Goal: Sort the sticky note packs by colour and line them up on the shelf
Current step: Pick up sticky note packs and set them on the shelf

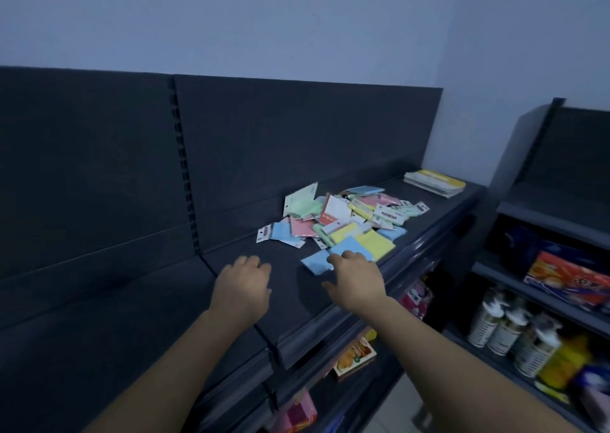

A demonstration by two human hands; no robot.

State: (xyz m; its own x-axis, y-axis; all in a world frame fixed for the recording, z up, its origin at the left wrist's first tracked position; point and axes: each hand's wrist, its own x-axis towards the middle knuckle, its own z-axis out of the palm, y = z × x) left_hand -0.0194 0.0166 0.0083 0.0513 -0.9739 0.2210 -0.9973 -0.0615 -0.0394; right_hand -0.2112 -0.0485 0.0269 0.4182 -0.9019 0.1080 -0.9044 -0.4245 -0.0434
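Right hand (pixel 358 280): palm down, fingers spread and relaxed, tips touching a blue pack (pixel 317 263); it grips nothing.
Left hand (pixel 242 284): palm down just beside the right one, fingers loosely bent over bare shelf (pixel 290 303), holding nothing.
Blue pack: flat at the near edge of the pile (pixel 343 214), beside a second blue pack (pixel 350 247) and a yellow pack (pixel 376 242).
Pile: green, pink, blue and yellow packs jumbled together, unsorted, mid-shelf against the dark back panel.
Far end: stack of booklets (pixel 434 181), yellow on top.
Lower shelf: an orange box (pixel 355 355).
Side rack (pixel 541 297): bottles (pixel 508 328), blurred.
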